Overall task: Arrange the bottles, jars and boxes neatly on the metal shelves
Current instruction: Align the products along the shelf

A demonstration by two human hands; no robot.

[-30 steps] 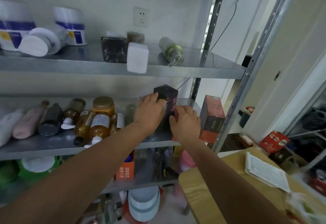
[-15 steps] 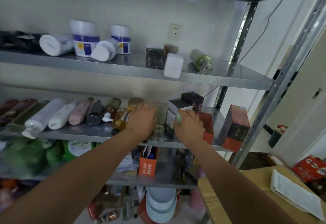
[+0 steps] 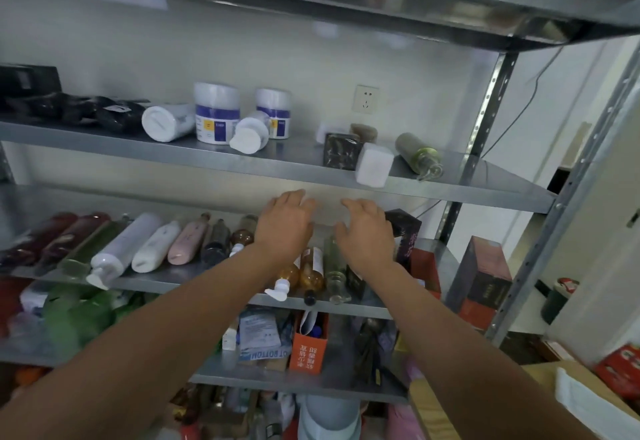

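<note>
Head view: my left hand and right hand hover loose-fingered, holding nothing, over the middle shelf. Amber-filled bottles lie beneath them.

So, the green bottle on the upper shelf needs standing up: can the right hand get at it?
Probably yes: the right hand is empty just below, and nothing stands in front of the green bottle.

A white-and-blue packet shows the word "BOTTOM" upside down, and the orange box beside it bears white Chinese characters.
</note>
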